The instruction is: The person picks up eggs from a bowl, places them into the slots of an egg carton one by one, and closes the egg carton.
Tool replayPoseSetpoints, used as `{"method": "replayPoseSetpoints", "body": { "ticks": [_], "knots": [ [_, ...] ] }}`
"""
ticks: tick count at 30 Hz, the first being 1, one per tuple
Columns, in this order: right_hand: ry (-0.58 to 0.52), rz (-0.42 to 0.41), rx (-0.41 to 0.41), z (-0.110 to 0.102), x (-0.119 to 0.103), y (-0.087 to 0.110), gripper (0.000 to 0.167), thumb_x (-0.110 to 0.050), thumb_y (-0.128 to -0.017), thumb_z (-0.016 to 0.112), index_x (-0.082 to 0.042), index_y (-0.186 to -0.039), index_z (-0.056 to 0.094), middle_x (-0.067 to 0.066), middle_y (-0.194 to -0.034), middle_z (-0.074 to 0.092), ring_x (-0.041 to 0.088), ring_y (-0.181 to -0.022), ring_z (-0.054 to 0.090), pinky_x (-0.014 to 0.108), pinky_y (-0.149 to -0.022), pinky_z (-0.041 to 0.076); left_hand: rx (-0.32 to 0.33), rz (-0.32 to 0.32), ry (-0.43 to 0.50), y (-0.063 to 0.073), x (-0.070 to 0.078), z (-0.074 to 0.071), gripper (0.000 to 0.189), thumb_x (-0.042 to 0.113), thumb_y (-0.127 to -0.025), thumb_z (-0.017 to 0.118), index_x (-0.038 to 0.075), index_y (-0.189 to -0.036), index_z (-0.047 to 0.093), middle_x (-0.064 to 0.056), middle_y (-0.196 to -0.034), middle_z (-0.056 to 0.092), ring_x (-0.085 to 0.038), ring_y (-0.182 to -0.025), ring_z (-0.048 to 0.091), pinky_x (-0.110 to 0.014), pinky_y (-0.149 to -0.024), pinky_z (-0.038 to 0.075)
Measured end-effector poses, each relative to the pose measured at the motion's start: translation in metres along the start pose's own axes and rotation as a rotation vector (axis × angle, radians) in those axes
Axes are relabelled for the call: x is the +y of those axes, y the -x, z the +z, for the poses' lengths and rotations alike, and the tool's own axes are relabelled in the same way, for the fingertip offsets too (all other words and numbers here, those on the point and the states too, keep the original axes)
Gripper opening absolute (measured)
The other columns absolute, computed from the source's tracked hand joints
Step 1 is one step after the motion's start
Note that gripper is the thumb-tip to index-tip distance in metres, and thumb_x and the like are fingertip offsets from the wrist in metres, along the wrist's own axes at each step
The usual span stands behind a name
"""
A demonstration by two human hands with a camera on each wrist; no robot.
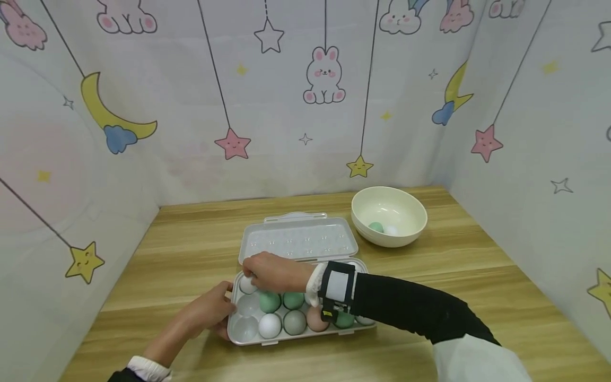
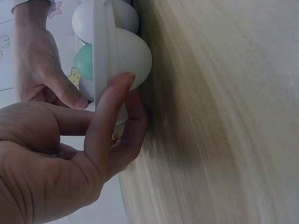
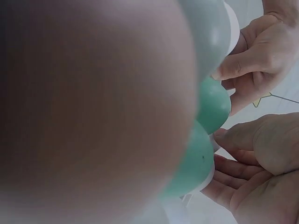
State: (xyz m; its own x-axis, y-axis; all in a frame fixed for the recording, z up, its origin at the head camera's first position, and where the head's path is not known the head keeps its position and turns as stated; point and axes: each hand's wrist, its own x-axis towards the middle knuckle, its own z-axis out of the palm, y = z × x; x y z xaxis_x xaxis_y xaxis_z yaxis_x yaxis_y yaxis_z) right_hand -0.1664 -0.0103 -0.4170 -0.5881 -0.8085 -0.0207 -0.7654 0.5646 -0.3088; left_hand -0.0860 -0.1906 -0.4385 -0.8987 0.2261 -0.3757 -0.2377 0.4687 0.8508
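A clear plastic egg carton [image 1: 261, 342] lies open on the table, its lid [image 1: 298, 239] folded back. White, green, grey-green and brown eggs fill most of its cups; two cups at the left end hold none. My left hand [image 1: 210, 310] grips the carton's left end, thumb and fingers around the rim and a cup, as the left wrist view [image 2: 56, 158] also shows. At the back left corner, my right hand [image 1: 272, 270] pinches a white egg [image 1: 247, 285] in its cup. Its forearm hides part of the back row. A large brown egg [image 3: 98, 102] blocks much of the right wrist view.
A cream bowl [image 1: 389, 212] stands behind the carton to the right, with a green egg [image 1: 376, 227] and a white egg [image 1: 391, 230] inside. Patterned white cloth [image 1: 286, 106] hangs around the back and sides of the wooden table [image 1: 191, 239].
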Motion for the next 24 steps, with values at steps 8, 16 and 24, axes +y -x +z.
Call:
{"method": "replayPoseSetpoints", "body": {
  "ticks": [8, 16, 24],
  "knots": [
    [0.022, -0.007, 0.042, -0.006, 0.002, 0.009, 0.022, -0.017, -0.101, 0.065, -0.007, -0.121, 0.070, 0.002, -0.116, 0.068, 0.008, -0.104, 0.062, 0.016, -0.086, 0.051, -0.014, -0.001, 0.001, 0.000, -0.001, -0.001, 0.040, -0.009, -0.100, 0.046, -0.014, -0.137, 0.031, -0.025, -0.100, 0.058, -0.031, -0.077, 0.070, -0.043, -0.060, 0.064],
    [-0.028, 0.032, 0.051, -0.047, 0.013, 0.044, 0.032, -0.020, -0.103, 0.064, -0.006, -0.132, 0.065, 0.008, -0.131, 0.064, 0.021, -0.123, 0.060, 0.029, -0.103, 0.050, -0.001, -0.015, 0.000, -0.002, 0.000, 0.000, 0.043, -0.009, -0.099, 0.047, -0.014, -0.138, 0.031, -0.025, -0.100, 0.058, -0.031, -0.076, 0.069, -0.044, -0.060, 0.064],
    [-0.071, 0.165, 0.142, -0.094, 0.048, 0.091, 0.038, -0.023, -0.103, 0.066, -0.007, -0.137, 0.061, 0.008, -0.139, 0.062, 0.025, -0.130, 0.057, 0.041, -0.108, 0.049, -0.002, -0.013, -0.011, -0.002, 0.000, 0.000, 0.044, -0.009, -0.098, 0.047, -0.015, -0.138, 0.030, -0.026, -0.101, 0.058, -0.031, -0.076, 0.068, -0.044, -0.060, 0.064]
  ]
}}
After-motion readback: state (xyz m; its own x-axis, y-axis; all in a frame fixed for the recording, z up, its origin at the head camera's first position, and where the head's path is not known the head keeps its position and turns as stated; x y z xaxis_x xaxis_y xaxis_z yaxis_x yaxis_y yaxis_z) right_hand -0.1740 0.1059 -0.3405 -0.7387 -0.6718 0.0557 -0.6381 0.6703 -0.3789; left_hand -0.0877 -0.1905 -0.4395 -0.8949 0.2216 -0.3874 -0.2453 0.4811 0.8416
